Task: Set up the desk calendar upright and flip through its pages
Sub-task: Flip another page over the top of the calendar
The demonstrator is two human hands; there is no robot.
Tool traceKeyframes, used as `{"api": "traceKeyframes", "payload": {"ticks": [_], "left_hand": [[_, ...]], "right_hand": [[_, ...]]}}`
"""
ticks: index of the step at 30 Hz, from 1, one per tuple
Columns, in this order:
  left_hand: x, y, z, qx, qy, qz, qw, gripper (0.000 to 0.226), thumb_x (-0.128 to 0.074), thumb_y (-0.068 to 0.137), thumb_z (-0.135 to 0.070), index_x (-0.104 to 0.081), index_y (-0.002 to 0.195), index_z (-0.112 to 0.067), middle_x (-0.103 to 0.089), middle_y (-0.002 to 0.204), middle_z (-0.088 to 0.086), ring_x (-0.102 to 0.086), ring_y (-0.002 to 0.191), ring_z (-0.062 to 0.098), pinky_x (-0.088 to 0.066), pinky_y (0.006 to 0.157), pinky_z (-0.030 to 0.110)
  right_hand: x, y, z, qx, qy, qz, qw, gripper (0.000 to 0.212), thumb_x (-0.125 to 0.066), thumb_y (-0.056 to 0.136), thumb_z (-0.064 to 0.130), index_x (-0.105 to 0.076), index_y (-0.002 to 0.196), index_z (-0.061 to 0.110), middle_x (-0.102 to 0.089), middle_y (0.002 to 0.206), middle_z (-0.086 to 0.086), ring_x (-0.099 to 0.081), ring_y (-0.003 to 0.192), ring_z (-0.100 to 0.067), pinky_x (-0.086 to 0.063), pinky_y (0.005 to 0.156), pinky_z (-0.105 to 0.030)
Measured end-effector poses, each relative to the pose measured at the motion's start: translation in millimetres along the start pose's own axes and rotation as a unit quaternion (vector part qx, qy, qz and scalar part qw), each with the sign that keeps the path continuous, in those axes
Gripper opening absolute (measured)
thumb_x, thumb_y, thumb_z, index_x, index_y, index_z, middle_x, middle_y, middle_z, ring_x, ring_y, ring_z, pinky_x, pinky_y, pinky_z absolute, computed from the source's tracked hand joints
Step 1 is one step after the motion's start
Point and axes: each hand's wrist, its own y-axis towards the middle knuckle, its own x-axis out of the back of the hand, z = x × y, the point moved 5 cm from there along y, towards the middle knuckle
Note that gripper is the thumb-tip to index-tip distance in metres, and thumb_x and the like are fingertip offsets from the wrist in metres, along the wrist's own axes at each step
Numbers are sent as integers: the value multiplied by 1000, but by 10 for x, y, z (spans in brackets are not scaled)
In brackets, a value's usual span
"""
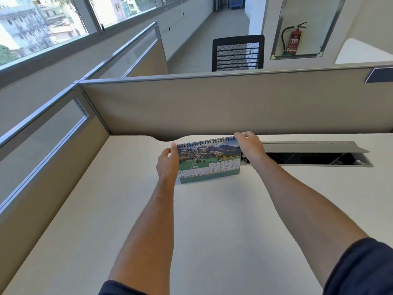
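A spiral-bound desk calendar (209,161) stands upright on the white desk (212,220), near its far edge. The facing page shows a mountain photo above a green band reading JUNE and a date grid. My left hand (168,165) grips the calendar's left edge, thumb at the upper left corner. At the top right corner, by the spiral binding, my right hand (248,144) pinches the calendar with its fingers curled over the top. Whatever lies behind the calendar is hidden.
A beige partition (212,107) walls the desk at the back and left. An open cable trough (314,157) with a raised flap lies right of the calendar. Beyond the partition stand a black mesh chair (238,53) and a red fire extinguisher (294,40).
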Motion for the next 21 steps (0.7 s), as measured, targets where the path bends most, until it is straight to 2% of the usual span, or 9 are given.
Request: {"api": "traceKeyframes", "payload": {"ticks": [3, 5, 6, 8, 10, 13, 16, 21], "left_hand": [[24, -11, -27, -24, 22, -11, 999, 47, -38, 101, -59, -66, 114, -24, -72, 115, 11, -65, 111, 32, -54, 99, 49], [23, -42, -62, -48, 50, -13, 998, 51, -35, 102, -58, -62, 128, -24, -69, 123, 13, -62, 116, 33, -50, 99, 42], [16, -63, -83, -60, 68, -12, 996, 52, -34, 102, -58, -58, 135, -26, -65, 130, 14, -59, 121, 33, -48, 101, 42], [15, -127, -141, -99, 113, -18, 989, 53, -34, 103, -54, -47, 149, -30, -52, 148, 11, -51, 134, 31, -41, 106, 43], [39, -210, -227, -171, 186, -33, 967, 53, -36, 105, -42, -38, 157, -30, -38, 163, 3, -44, 142, 27, -36, 111, 44], [25, -312, -291, -268, 289, -31, 918, 55, -38, 104, -26, -37, 159, -23, -29, 169, 2, -34, 150, 25, -29, 115, 46], [5, -339, -308, -285, 334, -22, 898, 55, -38, 104, -23, -39, 158, -18, -31, 169, 2, -28, 154, 22, -26, 117, 44], [40, -423, -340, -300, 366, -14, 881, 63, -42, 102, -27, -27, 162, -15, -25, 171, 3, -20, 158, 24, -24, 120, 46]], "right_hand": [[45, 0, -9, -6, -10, -3, 1000, 32, -60, 88, 53, -56, 94, 21, -66, 94, 1, -67, 103, -28, -55, 92, -46], [75, 4, -22, -3, -11, -5, 1000, 36, -63, 88, 58, -56, 90, 23, -66, 91, 2, -69, 101, -28, -54, 89, -45], [89, 6, -29, 0, -5, -5, 1000, 37, -64, 87, 59, -58, 92, 23, -68, 93, 1, -69, 102, -27, -54, 87, -44], [124, -22, -18, 33, -9, -14, 999, 42, -66, 88, 58, -65, 111, 22, -71, 107, -1, -68, 104, -25, -51, 82, -39], [172, -104, 62, 153, -67, -37, 985, 45, -65, 93, 44, -64, 134, 23, -67, 127, 0, -63, 117, -21, -49, 90, -37], [135, -267, 178, 344, -205, -32, 916, 50, -59, 97, 23, -59, 147, 18, -64, 147, -2, -54, 137, -22, -43, 112, -40], [50, -309, 183, 387, -282, -10, 878, 48, -57, 99, 17, -60, 147, 15, -61, 152, -3, -49, 146, -22, -36, 119, -39], [39, -390, 177, 390, -315, 0, 865, 52, -57, 100, 22, -55, 152, 14, -55, 158, -3, -44, 150, -21, -35, 123, -41]]}}
